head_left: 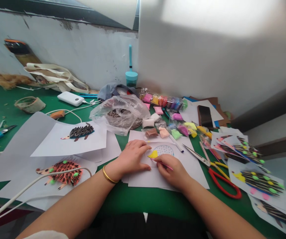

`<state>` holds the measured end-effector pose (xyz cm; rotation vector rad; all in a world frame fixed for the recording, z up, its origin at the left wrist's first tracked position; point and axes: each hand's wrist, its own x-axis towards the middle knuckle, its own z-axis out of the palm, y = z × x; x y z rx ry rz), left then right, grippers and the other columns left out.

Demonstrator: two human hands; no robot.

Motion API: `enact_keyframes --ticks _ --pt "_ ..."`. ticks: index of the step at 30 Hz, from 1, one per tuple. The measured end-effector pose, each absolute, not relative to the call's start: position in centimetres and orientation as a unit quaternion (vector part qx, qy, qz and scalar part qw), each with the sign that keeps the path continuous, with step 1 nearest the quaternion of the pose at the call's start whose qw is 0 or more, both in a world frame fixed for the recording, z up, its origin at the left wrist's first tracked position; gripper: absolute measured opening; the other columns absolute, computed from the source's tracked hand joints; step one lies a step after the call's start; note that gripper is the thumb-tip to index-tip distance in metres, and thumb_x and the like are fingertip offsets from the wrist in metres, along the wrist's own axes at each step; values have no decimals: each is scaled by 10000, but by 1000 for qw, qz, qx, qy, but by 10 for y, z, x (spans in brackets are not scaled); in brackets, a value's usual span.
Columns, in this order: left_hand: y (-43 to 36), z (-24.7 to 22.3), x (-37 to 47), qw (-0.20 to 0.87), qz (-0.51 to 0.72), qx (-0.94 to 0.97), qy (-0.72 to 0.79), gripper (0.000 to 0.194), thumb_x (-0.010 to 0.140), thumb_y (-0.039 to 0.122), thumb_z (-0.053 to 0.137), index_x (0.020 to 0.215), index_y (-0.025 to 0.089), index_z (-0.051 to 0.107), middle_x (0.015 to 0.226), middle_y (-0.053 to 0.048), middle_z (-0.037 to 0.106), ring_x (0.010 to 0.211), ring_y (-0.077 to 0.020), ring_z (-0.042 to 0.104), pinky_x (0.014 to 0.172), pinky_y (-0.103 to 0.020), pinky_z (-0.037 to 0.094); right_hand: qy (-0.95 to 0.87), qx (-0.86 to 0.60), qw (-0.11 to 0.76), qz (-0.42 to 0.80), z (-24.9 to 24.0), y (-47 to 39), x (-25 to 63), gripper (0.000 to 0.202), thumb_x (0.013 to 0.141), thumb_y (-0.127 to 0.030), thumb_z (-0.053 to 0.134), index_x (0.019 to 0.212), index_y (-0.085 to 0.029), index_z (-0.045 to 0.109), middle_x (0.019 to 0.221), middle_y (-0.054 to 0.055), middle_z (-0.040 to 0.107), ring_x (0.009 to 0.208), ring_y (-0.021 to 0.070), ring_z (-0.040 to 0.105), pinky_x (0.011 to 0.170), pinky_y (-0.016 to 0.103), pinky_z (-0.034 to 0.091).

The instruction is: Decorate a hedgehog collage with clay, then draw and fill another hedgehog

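My left hand (135, 156) lies on a white sheet of paper (143, 179) with thumb and fingers spread, holding nothing. In my right hand (173, 171) is a thin pink stick-like tool (168, 166), pinched with its tip down by a flat piece of yellow clay (153, 154). The clay forms a pointed head shape at the left end of a blue-outlined oval drawing (165, 150) filled with small marks. Part of the drawing is hidden behind my right fingers. A white pen-like stick (177, 144) rests on the paper's upper right.
Red-handled scissors (225, 186) lie open to the right. Clay packets (164, 132) and a plastic bag of seeds (120, 114) stand behind the paper. Seed hedgehog pictures (81, 131) lie left, others (262, 184) right. A white cable (33, 182) crosses the left side; a phone (205, 116) sits back right.
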<state>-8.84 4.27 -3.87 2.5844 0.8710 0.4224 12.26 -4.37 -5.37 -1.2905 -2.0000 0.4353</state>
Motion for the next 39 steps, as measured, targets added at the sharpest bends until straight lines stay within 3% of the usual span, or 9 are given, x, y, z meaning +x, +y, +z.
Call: enact_keyframes --ticks 24,32,36,39 --pt "43 -40 -88 188 149 919 314 795 593 515 855 1285 271 548 1297 -74 570 1221 -306 487 1054 -481 355 -768 -497 365 172 -49 -44 123 228 880 -123 523 1021 -235 661 954 33 724 890 179 674 817 327 540" --pt "46 -38 -89 204 149 915 314 837 588 549 847 1309 264 532 1314 -88 559 1243 -317 477 1062 -495 359 -712 -580 387 76 -42 -27 176 150 901 -224 545 987 -226 667 948 57 713 913 225 654 842 380 515" --pt "47 -37 -88 214 152 909 324 750 640 551 817 1272 246 551 1309 -94 561 1232 -304 495 1064 -485 371 -669 -615 391 144 -49 -26 182 164 919 -283 531 1003 -228 662 921 46 715 856 210 675 789 349 534" --pt "47 -36 -87 211 155 903 339 647 681 468 815 1235 237 573 1280 -89 575 1210 -292 513 1054 -469 390 -685 -605 380 142 -53 -26 175 181 927 -293 521 1020 -232 664 953 50 718 894 218 673 819 363 531"
